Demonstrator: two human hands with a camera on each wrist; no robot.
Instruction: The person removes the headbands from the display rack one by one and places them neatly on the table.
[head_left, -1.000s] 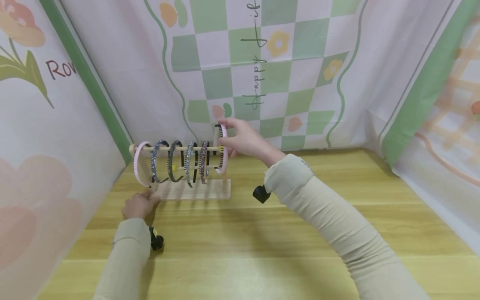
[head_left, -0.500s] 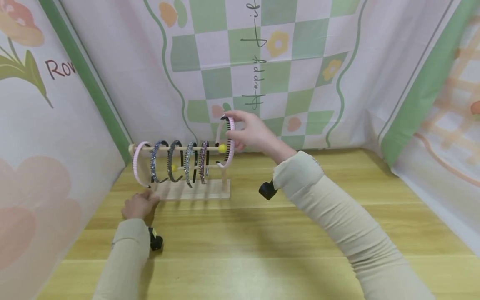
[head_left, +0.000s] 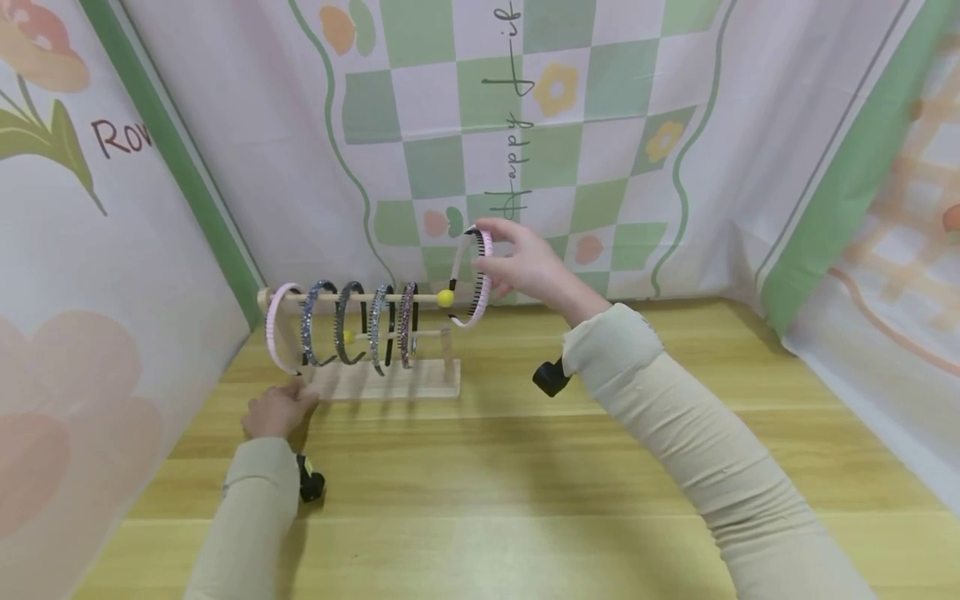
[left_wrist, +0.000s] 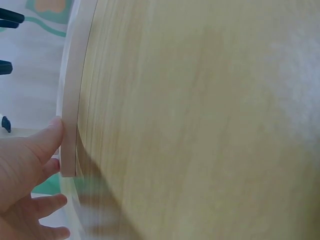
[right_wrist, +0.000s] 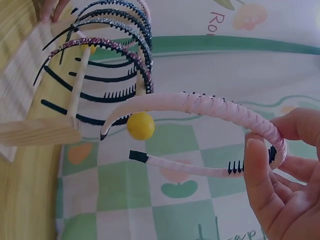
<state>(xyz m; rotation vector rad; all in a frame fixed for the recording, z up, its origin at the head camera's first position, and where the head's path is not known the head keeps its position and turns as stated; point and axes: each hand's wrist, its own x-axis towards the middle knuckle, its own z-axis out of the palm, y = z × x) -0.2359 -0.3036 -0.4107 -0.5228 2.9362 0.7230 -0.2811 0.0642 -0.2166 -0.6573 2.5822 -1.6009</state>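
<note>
My right hand (head_left: pixel 528 265) pinches a pink fabric-wrapped headband (right_wrist: pixel 200 105) at its top, thumb on one side and fingers on the other. Its two ends point toward the yellow ball (right_wrist: pixel 141 125) that tips the upper bar of a wooden headband stand (head_left: pixel 427 379). In the right wrist view the ball overlaps the space between those ends. At the stand's left end, my left hand (head_left: pixel 279 410) holds the base's front corner; its thumb (left_wrist: pixel 47 137) lies on the board's edge. Another pink headband (head_left: pixel 279 329) and several glittery headbands (head_left: pixel 378 329) hang from the upper bar.
A lower bar with its own yellow ball (head_left: pixel 348 337) runs beneath the upper one. The stand is on a wood-grain table (head_left: pixel 525 475), near the printed curtain (head_left: pixel 300 192) at the back. Another curtain panel (head_left: pixel 97 275) closes off the left side.
The pink headband has come off the end of the upper bar, moving right and slightly up with my right hand. The left hand and stand have stayed put.
</note>
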